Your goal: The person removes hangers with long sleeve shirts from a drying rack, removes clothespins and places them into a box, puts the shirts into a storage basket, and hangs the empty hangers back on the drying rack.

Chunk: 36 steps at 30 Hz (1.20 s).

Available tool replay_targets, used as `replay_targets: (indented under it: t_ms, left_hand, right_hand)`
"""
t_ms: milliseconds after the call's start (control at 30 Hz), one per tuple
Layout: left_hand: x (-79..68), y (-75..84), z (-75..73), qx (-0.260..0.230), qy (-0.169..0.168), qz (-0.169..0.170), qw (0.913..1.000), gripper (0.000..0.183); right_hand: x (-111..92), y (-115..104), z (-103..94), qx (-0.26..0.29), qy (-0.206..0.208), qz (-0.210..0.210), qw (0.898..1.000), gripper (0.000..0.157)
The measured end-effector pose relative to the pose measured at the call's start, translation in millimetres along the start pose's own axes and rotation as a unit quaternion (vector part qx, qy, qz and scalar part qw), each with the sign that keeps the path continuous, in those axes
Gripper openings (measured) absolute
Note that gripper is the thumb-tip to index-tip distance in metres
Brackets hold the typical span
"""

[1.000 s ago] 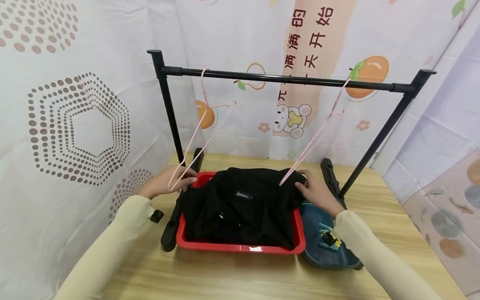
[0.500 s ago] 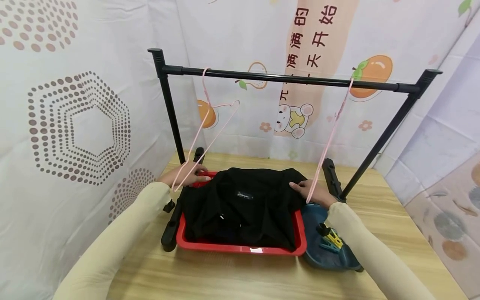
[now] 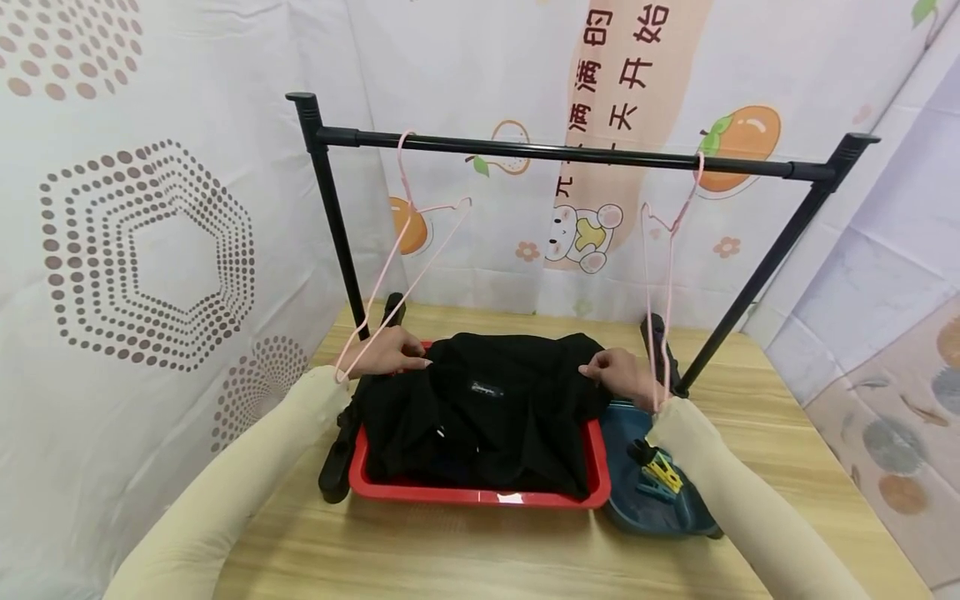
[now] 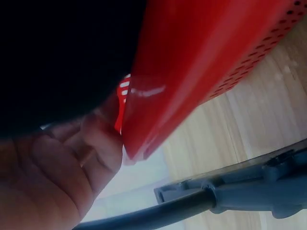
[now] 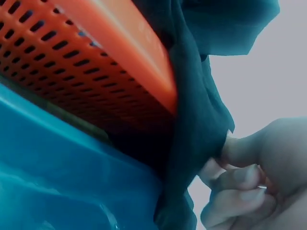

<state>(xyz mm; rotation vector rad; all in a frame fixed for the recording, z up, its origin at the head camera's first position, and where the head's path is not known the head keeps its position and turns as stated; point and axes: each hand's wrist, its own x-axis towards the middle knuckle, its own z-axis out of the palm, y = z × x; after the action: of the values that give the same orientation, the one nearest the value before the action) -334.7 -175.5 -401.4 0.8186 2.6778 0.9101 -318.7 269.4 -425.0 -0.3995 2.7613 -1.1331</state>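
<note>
A black garment (image 3: 487, 408) with a small neck label lies bunched in a red perforated basket (image 3: 480, 497). At the garment's upper left edge, the left hand (image 3: 386, 350) pinches the cloth between thumb and fingers; its fingertips are partly hidden under dark fabric in the left wrist view. On the other side, the right hand (image 3: 622, 372) pinches the garment's right edge, and the right wrist view shows the cloth hanging over the basket's rim. Two pink hangers dangle from the rack: the left hanger (image 3: 408, 207) overlaps the left wrist, the right hanger (image 3: 669, 283) overlaps the right wrist.
A black rack (image 3: 555, 152) spans above the basket, with feet (image 3: 337, 467) on either side. To the right, partly under the right forearm, a blue tray (image 3: 637, 517) holds yellow and teal clothespins (image 3: 662, 475). Patterned curtains (image 3: 465, 50) surround the wooden table (image 3: 465, 558).
The left hand has moved right, from the basket's edge onto the garment. The right hand has shifted slightly and keeps to the garment's right edge. The right hanger has swung and turned.
</note>
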Motion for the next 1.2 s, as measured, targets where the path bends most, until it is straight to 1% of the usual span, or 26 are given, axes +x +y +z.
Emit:
replay_targets:
  t_ms: [100,133,233,300,367,433,500,533,567,600,633,667,700,733,767,800,833,867,900,933,967,1000,1033,1100,1167,1200]
  left_hand:
    - [-2.7,6.0,-0.9,0.012,0.016,0.031,0.9993,0.026]
    - [-5.4,11.1,-2.7,0.012,0.027,0.045,0.9986,0.026]
    - [-14.7,26.1,-8.3,0.018,0.075,0.066,0.9949,0.022]
    - [-20.8,31.1,-12.0,0.011,0.101,0.065,0.9927,0.016]
    - [-25.9,30.6,-14.7,0.006,0.121,0.059,0.9908,0.018]
    - [-31.6,25.7,-16.5,-0.014,0.129,0.054,0.9901,0.018]
    - [-40.2,21.0,-18.6,-0.034,0.129,0.044,0.9901,0.016]
    - [-45.4,19.5,-19.5,-0.051,0.124,0.044,0.99,0.014]
    - [-51.0,17.6,-20.3,-0.073,0.114,0.044,0.9899,0.012]
    - [-56.4,16.0,-20.6,-0.092,0.098,0.047,0.9898,0.011]
    - [-62.2,14.6,-20.6,-0.114,0.077,0.051,0.9891,0.011]
    - [-67.9,14.5,-20.4,-0.136,0.052,0.054,0.9879,0.011]
    - [-73.2,14.9,-20.0,-0.156,0.022,0.059,0.9857,0.01]
    - [-78.1,16.1,-19.0,-0.169,-0.006,0.064,0.9834,0.01]
    - [-82.3,17.6,-17.7,-0.175,-0.035,0.069,0.9815,0.01]
    - [-86.1,20.1,-16.5,-0.177,-0.063,0.072,0.9797,0.011]
    - [-89.0,21.7,-14.6,-0.168,-0.085,0.077,0.9792,0.011]
    - [-90.6,23.6,-12.6,-0.147,-0.103,0.088,0.9799,0.011]
    - [-91.6,25.5,-10.3,-0.117,-0.117,0.103,0.9808,0.012]
    - [-91.9,27.3,-7.6,-0.086,-0.125,0.119,0.9812,0.015]
    - [-91.7,29.3,-4.7,-0.054,-0.13,0.135,0.9808,0.017]
    - [-90.9,31.4,-1.5,-0.02,-0.134,0.152,0.979,0.019]
    - [-89.4,33.2,2.4,0.014,-0.136,0.17,0.9759,0.022]
    - [-86.1,37.1,10.9,0.069,-0.141,0.197,0.9678,0.026]
    - [-82.9,40.6,19.7,0.103,-0.15,0.209,0.9608,0.028]
    - [-81.5,42.0,23.9,0.112,-0.16,0.207,0.9587,0.03]
  right_hand:
    - [2,2,-0.2,0.007,0.038,0.004,0.999,0.026]
    - [2,2,-0.7,0.018,0.051,0.002,0.999,0.025]
    - [1,-3,-2.9,0.073,0.084,-0.008,0.994,0.026]
    - [-1,-9,-5.4,0.1,0.108,-0.029,0.989,0.028]
    - [-3,-18,-8.9,0.125,0.131,-0.057,0.982,0.029]
    - [-8,-28,-12.0,0.147,0.148,-0.08,0.975,0.029]
    - [-13,-38,-13.5,0.172,0.152,-0.105,0.968,0.027]
    - [-17,-43,-13.7,0.183,0.145,-0.119,0.965,0.026]
    - [-22,-47,-13.0,0.182,0.137,-0.126,0.965,0.024]
    - [-27,-51,-11.2,0.188,0.118,-0.141,0.965,0.022]
    - [-31,-53,-8.7,0.19,0.094,-0.166,0.963,0.019]
    - [-36,-55,-5.7,0.178,0.07,-0.185,0.964,0.015]
    - [-41,-57,-2.2,0.162,0.042,-0.21,0.963,0.012]
    - [-47,-58,1.7,0.132,0.014,-0.238,0.962,0.01]
    - [-52,-59,6.4,0.097,-0.014,-0.265,0.959,0.01]
    - [-56,-60,11.5,0.065,-0.045,-0.295,0.952,0.01]
    - [-60,-60,16.9,0.021,-0.067,-0.325,0.943,0.01]
    - [-64,-60,22.3,-0.024,-0.086,-0.347,0.934,0.009]
    - [-66,-60,27.6,-0.06,-0.106,-0.37,0.921,0.009]
    - [-68,-60,33.0,-0.09,-0.124,-0.385,0.91,0.01]
    - [-70,-60,38.0,-0.11,-0.14,-0.39,0.903,0.011]
    - [-71,-59,42.2,-0.129,-0.151,-0.391,0.899,0.013]
    - [-72,-59,45.7,-0.144,-0.159,-0.385,0.898,0.015]
    - [-73,-59,51.3,-0.165,-0.171,-0.364,0.9,0.018]
    - [-74,-60,55.3,-0.189,-0.176,-0.346,0.902,0.017]
    - [-74,-60,56.9,-0.206,-0.177,-0.339,0.901,0.016]
